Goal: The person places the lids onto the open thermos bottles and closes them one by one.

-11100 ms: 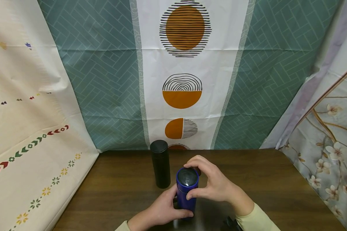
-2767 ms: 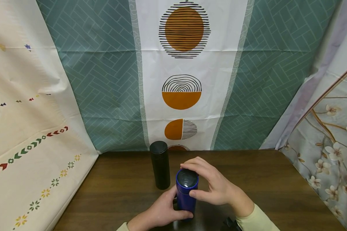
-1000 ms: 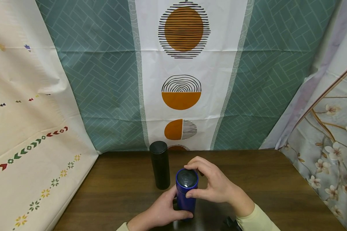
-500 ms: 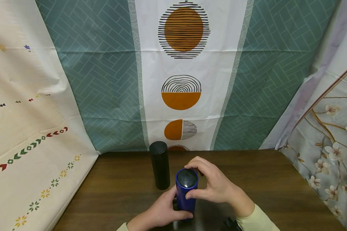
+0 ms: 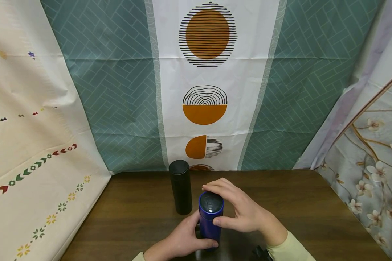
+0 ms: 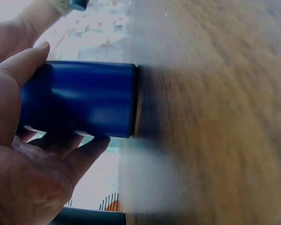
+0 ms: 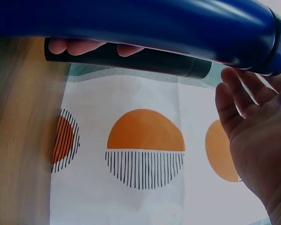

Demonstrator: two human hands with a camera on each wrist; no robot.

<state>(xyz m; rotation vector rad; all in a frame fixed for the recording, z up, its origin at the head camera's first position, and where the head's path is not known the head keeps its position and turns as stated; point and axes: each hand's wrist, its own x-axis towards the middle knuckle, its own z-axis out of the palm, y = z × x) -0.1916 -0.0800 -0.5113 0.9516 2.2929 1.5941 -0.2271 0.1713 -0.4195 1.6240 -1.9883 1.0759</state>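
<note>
A blue thermos bottle [image 5: 210, 228] with a glossy black-topped lid [image 5: 211, 202] stands upright on the brown table. My left hand [image 5: 186, 235] grips its body low down, thumb on the near side; in the left wrist view, the curled fingers [image 6: 91, 157] lie along the far side of the blue bottle [image 6: 84, 96]. The right hand [image 5: 240, 206] holds the lid between thumb in front and fingers behind. In the right wrist view, fingertips [image 7: 229, 75] of that hand meet the lid's edge [image 7: 278, 47]. The lid sits on the bottle; a thin seam shows below it.
A black thermos bottle [image 5: 182, 188] stands upright behind and left of the blue one. The wooden table [image 5: 134, 214] ends at a green and white patterned cloth [image 5: 124, 90]. A small black object [image 5: 261, 252] sits at the right wrist.
Compared with half a second ago, the right fingers have shifted left around the lid's far side and the thumb right across its front. The left hand and both bottles stay in place.
</note>
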